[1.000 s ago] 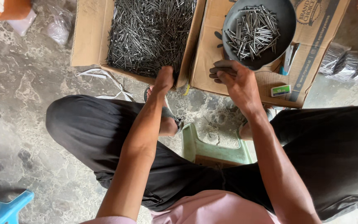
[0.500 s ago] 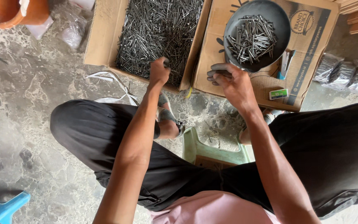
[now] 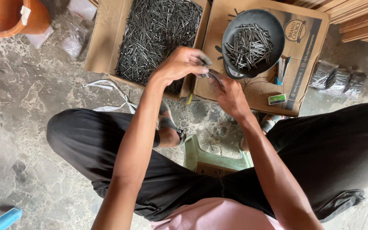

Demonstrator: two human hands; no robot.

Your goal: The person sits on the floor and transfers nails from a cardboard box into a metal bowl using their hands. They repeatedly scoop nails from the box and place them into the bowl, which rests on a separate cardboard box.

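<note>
We see left hand (image 3: 179, 64) & right hand (image 3: 228, 93) both pinched shut on a small nail bunch (image 3: 207, 73) btwn cardboard box (image 3: 103, 47) (full) & dark bowl (image 3: 252, 42), partly filled; most nails unsorted.

Left hand (image 3: 179, 64) against right hand (image 3: 228, 94)

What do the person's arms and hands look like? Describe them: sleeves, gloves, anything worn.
Both arms are bare to the top of the frame. The left hand and right hand wear no gloves, and no rings, watch or bands show. A pink shirt shows at the bottom edge.
</note>
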